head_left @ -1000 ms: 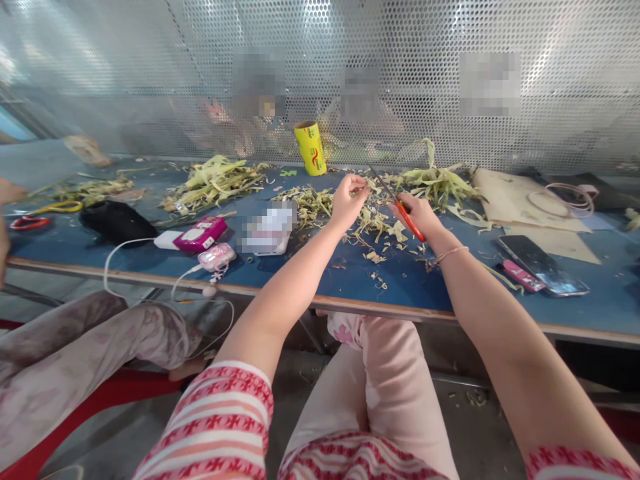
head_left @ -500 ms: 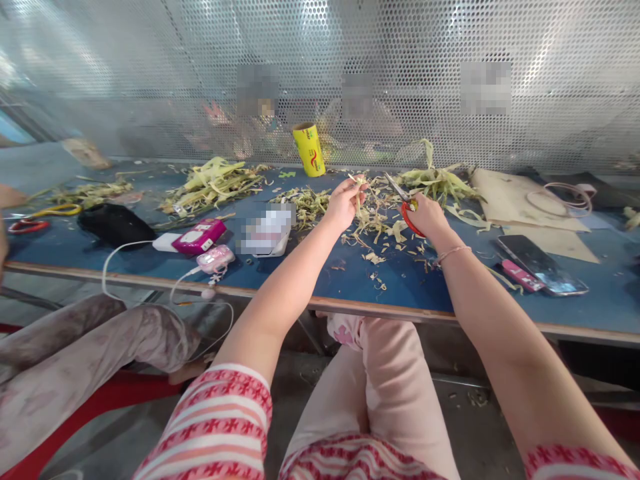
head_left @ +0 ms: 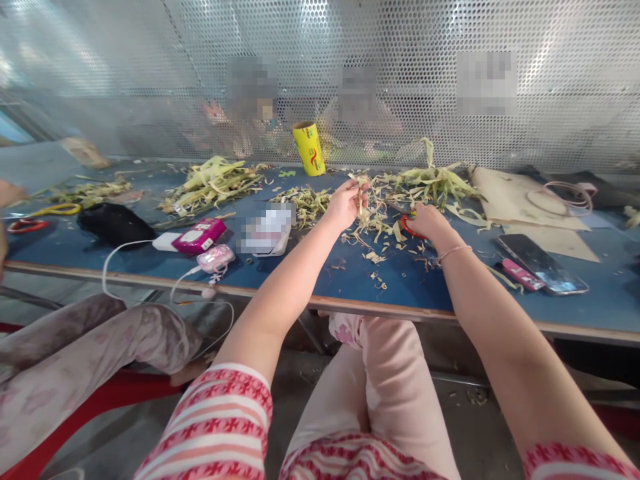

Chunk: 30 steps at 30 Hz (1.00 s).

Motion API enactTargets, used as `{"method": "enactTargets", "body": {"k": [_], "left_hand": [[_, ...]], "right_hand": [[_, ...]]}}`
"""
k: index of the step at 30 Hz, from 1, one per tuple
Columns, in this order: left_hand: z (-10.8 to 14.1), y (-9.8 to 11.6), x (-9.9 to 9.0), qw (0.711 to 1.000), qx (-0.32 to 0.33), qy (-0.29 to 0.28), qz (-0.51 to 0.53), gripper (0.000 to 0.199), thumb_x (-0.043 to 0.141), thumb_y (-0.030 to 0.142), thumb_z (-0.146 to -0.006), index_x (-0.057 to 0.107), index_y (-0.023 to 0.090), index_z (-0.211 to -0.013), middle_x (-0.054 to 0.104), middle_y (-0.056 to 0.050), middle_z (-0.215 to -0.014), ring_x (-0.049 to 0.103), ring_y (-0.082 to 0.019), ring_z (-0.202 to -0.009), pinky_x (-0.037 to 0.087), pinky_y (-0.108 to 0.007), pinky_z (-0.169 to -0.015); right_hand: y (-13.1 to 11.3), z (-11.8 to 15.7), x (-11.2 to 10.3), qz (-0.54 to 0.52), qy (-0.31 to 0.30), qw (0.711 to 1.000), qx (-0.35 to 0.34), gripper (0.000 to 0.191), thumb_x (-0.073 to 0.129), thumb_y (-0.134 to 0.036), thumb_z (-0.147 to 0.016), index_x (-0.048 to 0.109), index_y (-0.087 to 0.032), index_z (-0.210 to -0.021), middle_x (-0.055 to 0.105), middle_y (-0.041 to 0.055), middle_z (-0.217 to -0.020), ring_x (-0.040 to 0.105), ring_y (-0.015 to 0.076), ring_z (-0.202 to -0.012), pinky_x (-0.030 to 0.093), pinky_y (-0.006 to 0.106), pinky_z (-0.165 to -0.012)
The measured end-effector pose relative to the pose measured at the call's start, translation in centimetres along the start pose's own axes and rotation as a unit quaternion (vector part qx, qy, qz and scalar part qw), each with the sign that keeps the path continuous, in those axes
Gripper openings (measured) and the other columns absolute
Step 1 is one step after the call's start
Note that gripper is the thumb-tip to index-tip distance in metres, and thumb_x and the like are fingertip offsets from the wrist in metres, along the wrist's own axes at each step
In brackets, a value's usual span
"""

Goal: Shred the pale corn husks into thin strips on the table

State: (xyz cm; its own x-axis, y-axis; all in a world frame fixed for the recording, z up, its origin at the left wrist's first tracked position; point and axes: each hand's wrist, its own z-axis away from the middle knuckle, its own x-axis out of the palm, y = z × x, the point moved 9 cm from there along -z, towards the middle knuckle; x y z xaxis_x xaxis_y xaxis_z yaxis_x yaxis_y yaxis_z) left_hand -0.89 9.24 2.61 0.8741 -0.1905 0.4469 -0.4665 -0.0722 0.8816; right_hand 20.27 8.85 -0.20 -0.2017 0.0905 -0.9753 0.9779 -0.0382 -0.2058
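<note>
Pinched in my left hand (head_left: 346,205) is a pale dried husk piece (head_left: 362,193), held above the blue table. My right hand (head_left: 429,223) grips red-handled scissors (head_left: 412,227) by the handles, with the blades pointing left toward the husk but apart from it. Trimmed green and pale scraps (head_left: 374,227) lie below and between my hands. A heap of small curled husk pieces (head_left: 307,203) is left of my left hand. Behind my right hand lies a bundle of long husk strips (head_left: 440,181).
A yellow tube (head_left: 310,150) stands by the perforated metal panel. Another husk pile (head_left: 215,183), a magenta device (head_left: 200,237) and a black pouch (head_left: 116,225) lie left. A phone (head_left: 543,263) and brown paper (head_left: 520,200) lie right. A person sits at the left.
The scissors in my right hand have turned from pointing up and left to lying lower and flatter. My left hand has barely moved with its husk piece.
</note>
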Motion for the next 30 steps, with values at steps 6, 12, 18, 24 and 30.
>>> {"method": "enactTargets", "body": {"k": [6, 12, 18, 24, 30], "left_hand": [[0.1, -0.3, 0.5, 1.000, 0.001, -0.013, -0.013, 0.014, 0.049, 0.010, -0.085, 0.059, 0.019, -0.089, 0.064, -0.002, -0.083, 0.053, -0.007, -0.059, 0.047, -0.025, -0.065], [0.1, -0.9, 0.9, 0.999, -0.011, -0.029, -0.015, 0.012, 0.048, 0.010, -0.083, 0.056, 0.018, -0.085, 0.059, 0.000, -0.072, 0.047, -0.007, -0.053, 0.041, -0.026, -0.059], [-0.1, -0.8, 0.9, 0.999, -0.010, -0.025, -0.022, 0.017, 0.042, 0.007, -0.081, 0.056, 0.018, -0.081, 0.053, 0.000, -0.066, 0.038, -0.006, -0.045, 0.035, -0.026, -0.052], [0.1, -0.8, 1.0, 1.000, -0.007, -0.014, -0.017, 0.017, 0.044, 0.009, -0.087, 0.056, 0.017, -0.078, 0.054, 0.000, -0.072, 0.038, -0.006, -0.048, 0.035, -0.025, -0.053], [0.3, -0.9, 0.9, 0.999, -0.012, -0.006, -0.030, 0.016, 0.045, 0.008, -0.090, 0.060, 0.015, -0.087, 0.054, 0.000, -0.073, 0.042, -0.005, -0.050, 0.036, -0.022, -0.053]], "right_hand": [[-2.1, 1.1, -2.9, -0.051, 0.127, 0.990, -0.045, 0.044, 0.049, -0.032, -0.087, 0.056, -0.011, -0.125, 0.050, 0.0216, -0.130, 0.042, 0.0367, -0.128, 0.038, 0.050, -0.102], [-3.3, 1.4, -1.6, -0.037, 0.042, 0.997, -0.061, 0.044, 0.052, -0.028, -0.083, 0.058, -0.009, -0.123, 0.050, 0.0238, -0.127, 0.050, 0.0363, -0.119, 0.040, 0.047, -0.101], [-0.8, 1.1, -0.7, 0.008, 0.015, 1.000, 0.023, 0.063, 0.059, -0.030, -0.075, 0.049, -0.006, -0.132, 0.046, 0.0270, -0.134, 0.043, 0.0436, -0.127, 0.042, 0.053, -0.099], [0.4, 0.8, -0.5, 0.019, -0.014, 0.998, 0.063, 0.072, 0.054, -0.037, -0.081, 0.038, 0.005, -0.137, 0.046, 0.0346, -0.133, 0.047, 0.0421, -0.126, 0.040, 0.047, -0.100], [0.0, 1.7, -0.9, 0.004, -0.083, 0.995, 0.059, 0.081, 0.059, -0.036, -0.077, 0.032, 0.004, -0.142, 0.061, 0.0298, -0.118, 0.059, 0.0373, -0.112, 0.049, 0.038, -0.082]]}}
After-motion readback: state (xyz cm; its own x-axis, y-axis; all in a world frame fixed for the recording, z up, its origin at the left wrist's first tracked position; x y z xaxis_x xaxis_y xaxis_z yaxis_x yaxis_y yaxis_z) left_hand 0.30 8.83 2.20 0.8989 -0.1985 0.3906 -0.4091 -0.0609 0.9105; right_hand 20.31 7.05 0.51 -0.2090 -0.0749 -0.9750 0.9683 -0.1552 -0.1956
